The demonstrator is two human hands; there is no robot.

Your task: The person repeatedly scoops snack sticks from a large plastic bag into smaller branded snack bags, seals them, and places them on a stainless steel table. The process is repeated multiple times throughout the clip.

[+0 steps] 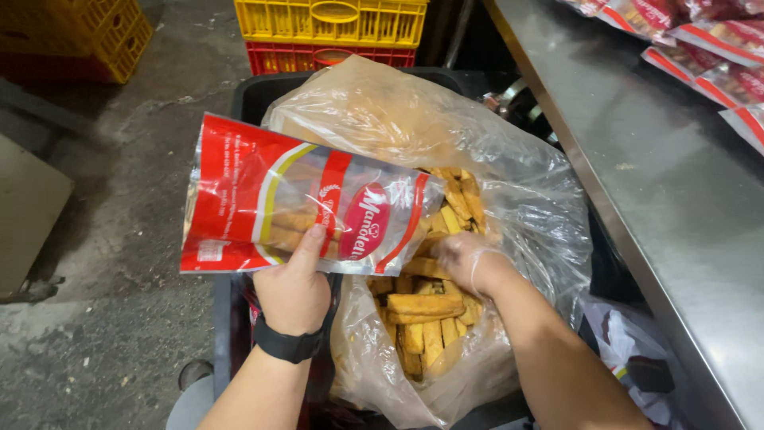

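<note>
Left hand (292,291): clamped on red pouch (306,209), mouth held over clear sack (477,199) for loading. Right hand (469,261): inside sack among biscuit sticks (426,306), closure unclear.

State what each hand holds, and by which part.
The left hand holds a red pouch by its lower edge, thumb on the front. The gloved right hand reaches among biscuits in the clear bag; its grip cannot be told.

Stacked yellow plastic crate (330,20) over a red plastic crate (330,56); a steel worktable (637,159) carries sealed red snack packets (708,48); stained concrete floor (119,263).
</note>
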